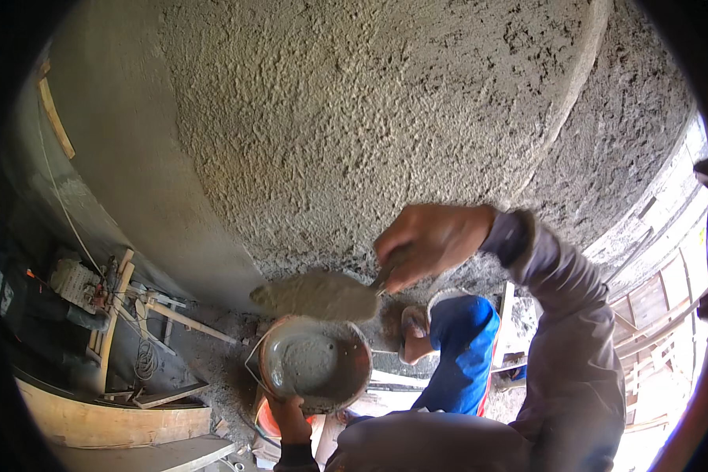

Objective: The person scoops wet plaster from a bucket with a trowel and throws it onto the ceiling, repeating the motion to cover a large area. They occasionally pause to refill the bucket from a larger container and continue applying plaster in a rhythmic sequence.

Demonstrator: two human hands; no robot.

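Observation:
My right hand (431, 242) is closed round the handle of a trowel (318, 296). Wet grey mortar coats the trowel's blade, which points left and hangs over the far rim of a bucket. My left hand (289, 418) grips the near rim of that bucket (359, 358), with grey mortar (307, 360) inside. Just beyond the trowel rises a wall (330, 134) covered in rough, bumpy mortar. Its left part (126, 149) is smooth. The fingers of my left hand are partly hidden by the bucket.
My blue-trousered leg (462, 346) and a bare foot (414, 334) are right of the bucket. An orange bucket (269, 421) sits beneath it. Wooden braces (118, 315) and a coiled cable (145, 359) lie at left, near a dimly seen person. A curved wooden board (118, 421) stands lower left.

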